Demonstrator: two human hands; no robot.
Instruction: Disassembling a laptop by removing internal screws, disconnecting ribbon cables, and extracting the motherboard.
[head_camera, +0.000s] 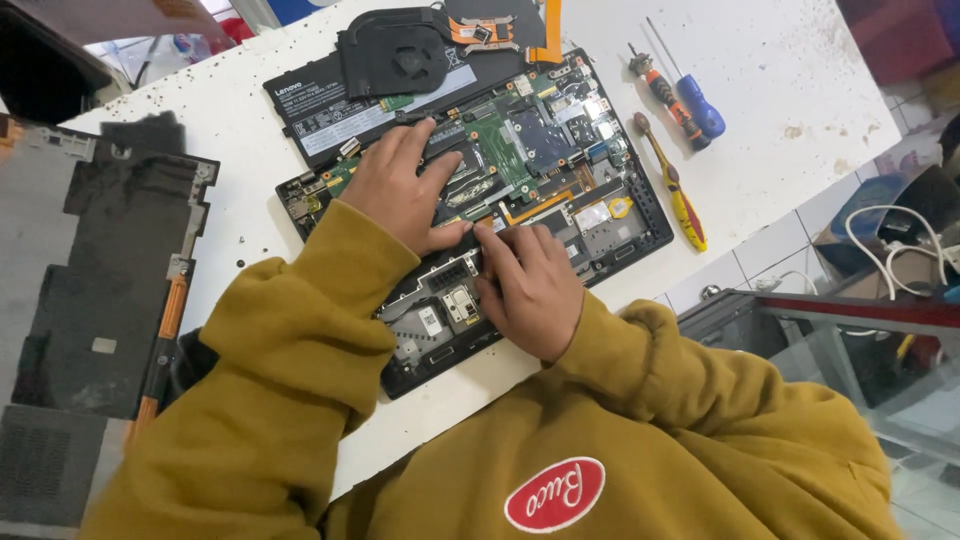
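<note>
A white, speckled worktop is carrying an opened laptop lying with its base cover off, the green board and metal shields showing. The laptop is sitting near the middle of the worktop, angled, with its near corner close to the front edge. Past that edge, white floor tiles and a glass case with white cables behind it are showing on the right.

The left hand is resting flat on the board, fingers spread, gripping nothing. The right hand is pressing down on the chassis just beside it, fingers together and curled; whether its grip is pinching some small part is not clear, since the fingertips are covering the spot. The thumbs are nearly touching.

A black fan and heat pipe are lying across the battery at the far side. A removed black base cover is lying at the left, cut off by the frame edge. Mustard sleeves are hiding the laptop's near left corner.

To the right of the laptop, a yellow-handled screwdriver, an orange-and-black screwdriver and a blue-handled screwdriver are lying apart from the hands, with bare worktop beyond them.
</note>
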